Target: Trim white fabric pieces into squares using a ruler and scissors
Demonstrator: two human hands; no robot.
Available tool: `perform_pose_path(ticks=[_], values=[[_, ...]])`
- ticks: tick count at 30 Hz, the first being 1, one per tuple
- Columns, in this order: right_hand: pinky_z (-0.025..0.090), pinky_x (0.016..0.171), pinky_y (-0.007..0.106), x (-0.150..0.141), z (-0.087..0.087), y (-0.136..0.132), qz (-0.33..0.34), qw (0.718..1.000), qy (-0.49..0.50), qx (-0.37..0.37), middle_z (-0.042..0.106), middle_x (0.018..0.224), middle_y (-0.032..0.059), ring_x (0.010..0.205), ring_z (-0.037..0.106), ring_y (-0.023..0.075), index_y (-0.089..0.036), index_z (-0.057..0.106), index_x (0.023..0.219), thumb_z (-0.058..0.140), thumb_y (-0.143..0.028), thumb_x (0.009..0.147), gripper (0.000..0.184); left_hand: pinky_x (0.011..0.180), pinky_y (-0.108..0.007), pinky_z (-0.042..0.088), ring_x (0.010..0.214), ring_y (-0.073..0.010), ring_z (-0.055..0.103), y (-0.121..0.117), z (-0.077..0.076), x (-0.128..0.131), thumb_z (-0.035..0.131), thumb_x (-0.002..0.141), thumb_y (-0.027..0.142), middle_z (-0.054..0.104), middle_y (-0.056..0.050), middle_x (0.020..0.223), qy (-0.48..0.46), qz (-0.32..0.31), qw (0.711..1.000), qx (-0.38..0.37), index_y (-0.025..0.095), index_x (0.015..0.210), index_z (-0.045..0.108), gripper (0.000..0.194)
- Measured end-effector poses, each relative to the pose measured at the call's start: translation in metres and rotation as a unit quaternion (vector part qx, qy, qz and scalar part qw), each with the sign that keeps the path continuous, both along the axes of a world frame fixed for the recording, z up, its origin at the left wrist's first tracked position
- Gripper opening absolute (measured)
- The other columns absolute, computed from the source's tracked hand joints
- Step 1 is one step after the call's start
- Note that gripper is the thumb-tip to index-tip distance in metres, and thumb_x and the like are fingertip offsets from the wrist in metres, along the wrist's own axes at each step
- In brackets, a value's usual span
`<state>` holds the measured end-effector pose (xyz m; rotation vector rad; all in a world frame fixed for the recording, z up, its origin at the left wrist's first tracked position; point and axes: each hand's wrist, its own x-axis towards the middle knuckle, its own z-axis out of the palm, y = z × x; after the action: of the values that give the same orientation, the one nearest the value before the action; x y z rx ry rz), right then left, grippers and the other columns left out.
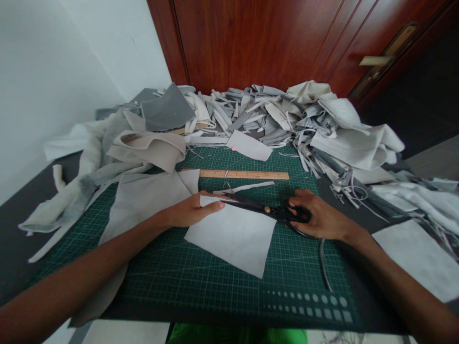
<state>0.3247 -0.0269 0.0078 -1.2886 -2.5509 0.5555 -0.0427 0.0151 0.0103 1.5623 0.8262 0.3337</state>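
My right hand [319, 215] grips the looped handles of long black fabric scissors [254, 208], whose blades point left across the top edge of a white fabric piece [231, 241]. My left hand [191, 210] pinches that piece's upper left corner, near the scissor tips. The fabric lies flat on a green cutting mat [201, 282], and the upper blade appears to pass above it. A thin strip of offcut [244, 187] lies just above the scissors.
A wooden ruler [234, 174] lies across the mat. A large beige fabric sheet [147, 205] overlaps its left side. Heaps of grey and white fabric scraps [258, 114] fill the back and right of the table, beside a white wall and a red-brown wooden door [251, 43].
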Motion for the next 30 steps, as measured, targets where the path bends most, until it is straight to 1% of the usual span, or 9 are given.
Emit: perform_pose_path(ticks=[3,5,7,9,12,17,20,24,30], values=[[0.039,0.069,0.035,0.003,-0.001,0.000,0.008,1.000,0.000,0.023,0.058,0.077,0.0036,0.073,0.054,0.0217,-0.023,0.055,0.075,0.074,-0.032,0.079,0.021,0.074,-0.031,0.058,0.089,-0.0233,0.073,0.000,0.000,0.001,0.058,0.100,0.045,0.080,-0.009,0.107,-0.032,-0.013,0.999,0.001,0.024,0.129,0.072,0.038],[0.039,0.070,0.035,0.005,-0.001,0.000,0.012,0.999,0.003,0.040,0.058,0.077,0.0042,0.073,0.054,0.0226,-0.023,0.055,0.074,0.074,-0.033,0.079,0.022,0.080,-0.033,0.058,0.098,-0.0246,0.073,0.000,0.001,0.002,0.059,0.099,0.046,0.078,-0.009,0.118,-0.058,-0.021,0.998,-0.002,0.026,0.130,0.071,0.039],[0.038,0.070,0.036,0.008,-0.001,0.000,0.018,0.999,-0.001,0.043,0.057,0.076,0.0038,0.072,0.053,0.0219,-0.023,0.054,0.074,0.072,-0.034,0.080,0.022,0.082,-0.033,0.058,0.103,-0.0253,0.072,0.000,0.001,0.002,0.059,0.100,0.047,0.076,-0.009,0.123,-0.066,-0.025,0.997,-0.010,0.027,0.130,0.072,0.039],[0.036,0.070,0.035,0.008,-0.001,0.000,0.020,0.999,-0.012,0.040,0.056,0.075,0.0035,0.070,0.051,0.0209,-0.022,0.054,0.074,0.069,-0.036,0.082,0.022,0.077,-0.032,0.058,0.097,-0.0249,0.073,0.001,-0.001,0.002,0.057,0.100,0.049,0.077,-0.010,0.117,-0.057,-0.029,0.998,-0.021,0.026,0.130,0.072,0.040],[0.034,0.070,0.035,0.007,0.000,0.000,0.020,0.999,-0.018,0.047,0.055,0.074,0.0036,0.070,0.050,0.0212,-0.021,0.055,0.074,0.067,-0.040,0.084,0.025,0.068,-0.030,0.056,0.082,-0.0227,0.072,0.003,-0.005,0.001,0.056,0.100,0.049,0.079,-0.010,0.099,-0.031,-0.027,0.999,-0.004,0.023,0.129,0.072,0.042],[0.033,0.071,0.036,0.001,0.000,0.000,0.028,0.998,-0.020,0.055,0.054,0.071,0.0022,0.069,0.049,0.0199,-0.022,0.053,0.074,0.065,-0.045,0.087,0.029,0.059,-0.026,0.050,0.068,-0.0190,0.067,0.006,-0.008,-0.001,0.056,0.100,0.048,0.076,-0.008,0.085,0.000,-0.021,0.999,0.030,0.020,0.113,0.078,0.038],[0.032,0.071,0.036,0.000,0.002,0.000,0.029,0.998,-0.027,0.058,0.054,0.070,0.0021,0.068,0.048,0.0195,-0.022,0.053,0.074,0.063,-0.048,0.088,0.032,0.058,-0.025,0.049,0.066,-0.0178,0.066,0.005,-0.008,0.000,0.057,0.100,0.045,0.075,-0.006,0.081,-0.011,-0.015,0.999,0.034,0.021,0.111,0.078,0.034],[0.032,0.071,0.036,0.002,0.003,0.000,0.040,0.997,-0.018,0.056,0.055,0.070,0.0025,0.068,0.050,0.0197,-0.021,0.053,0.073,0.062,-0.049,0.092,0.034,0.059,-0.025,0.049,0.067,-0.0179,0.066,0.004,-0.007,0.001,0.056,0.100,0.042,0.074,-0.005,0.079,-0.017,-0.016,0.998,0.051,0.019,0.107,0.078,0.032],[0.031,0.072,0.035,0.007,0.000,0.000,0.056,0.996,-0.009,0.066,0.055,0.069,0.0023,0.069,0.050,0.0201,-0.021,0.055,0.072,0.062,-0.049,0.094,0.037,0.056,-0.024,0.047,0.064,-0.0168,0.064,0.005,-0.009,0.000,0.056,0.099,0.044,0.072,-0.005,0.075,-0.015,-0.021,0.999,0.046,0.016,0.100,0.077,0.035]])
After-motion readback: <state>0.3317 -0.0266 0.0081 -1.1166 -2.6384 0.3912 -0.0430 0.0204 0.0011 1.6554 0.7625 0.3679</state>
